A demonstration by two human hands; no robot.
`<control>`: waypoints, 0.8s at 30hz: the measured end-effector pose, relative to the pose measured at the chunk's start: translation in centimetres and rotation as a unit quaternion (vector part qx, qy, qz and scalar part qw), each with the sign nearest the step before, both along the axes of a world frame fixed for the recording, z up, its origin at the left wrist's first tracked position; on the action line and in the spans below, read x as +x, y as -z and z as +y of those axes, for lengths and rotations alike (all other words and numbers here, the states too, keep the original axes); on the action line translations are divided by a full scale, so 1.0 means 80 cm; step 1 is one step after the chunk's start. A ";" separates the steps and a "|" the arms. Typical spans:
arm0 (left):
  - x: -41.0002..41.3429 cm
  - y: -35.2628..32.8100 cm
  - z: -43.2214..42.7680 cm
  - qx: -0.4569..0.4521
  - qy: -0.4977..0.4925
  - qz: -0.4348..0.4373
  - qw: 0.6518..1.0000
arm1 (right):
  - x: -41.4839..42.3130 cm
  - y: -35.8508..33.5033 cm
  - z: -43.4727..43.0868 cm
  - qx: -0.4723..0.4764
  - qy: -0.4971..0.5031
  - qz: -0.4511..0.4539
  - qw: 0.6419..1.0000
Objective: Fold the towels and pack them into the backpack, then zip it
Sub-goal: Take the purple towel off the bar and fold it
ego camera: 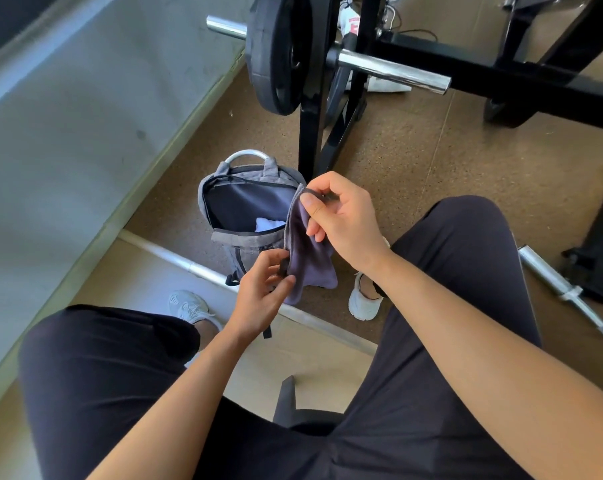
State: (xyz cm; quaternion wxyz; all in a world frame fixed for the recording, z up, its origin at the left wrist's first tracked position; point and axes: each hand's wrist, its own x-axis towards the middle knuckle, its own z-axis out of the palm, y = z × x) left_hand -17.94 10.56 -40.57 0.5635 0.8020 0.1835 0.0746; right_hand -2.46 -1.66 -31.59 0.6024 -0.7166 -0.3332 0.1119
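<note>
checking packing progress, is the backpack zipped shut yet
No, the backpack gapes open, a white item inside, while the left hand and right hand hold the purple towel.

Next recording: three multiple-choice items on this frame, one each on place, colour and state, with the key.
1. Where is the backpack? A) on the floor by the black rack B) on the lap C) on a barbell
2. What colour is the towel being held? A) white B) purple-grey C) red
3. The backpack's main compartment is: A) zipped shut B) open C) taped
Key: 1 A, it stands on the floor; 2 B, the towel pinched by the left hand and right hand is purple-grey; 3 B, its dark lining and a white item show.
</note>
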 end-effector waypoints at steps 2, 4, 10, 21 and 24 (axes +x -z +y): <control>-0.001 0.003 0.002 0.015 0.006 0.001 1.000 | -0.002 0.001 0.001 0.003 -0.004 0.001 1.000; -0.001 0.011 0.006 0.075 0.019 0.012 0.997 | -0.002 0.001 0.001 0.007 -0.004 0.007 1.000; -0.004 0.026 0.015 0.142 0.051 0.110 0.982 | 0.003 0.002 0.001 0.028 0.046 0.036 0.998; -0.023 0.000 0.056 0.109 -0.110 0.103 0.983 | 0.059 0.029 -0.012 -0.024 0.267 0.026 0.963; -0.027 -0.021 0.066 0.100 -0.213 0.055 0.970 | 0.070 0.038 -0.014 -0.093 0.301 0.017 0.949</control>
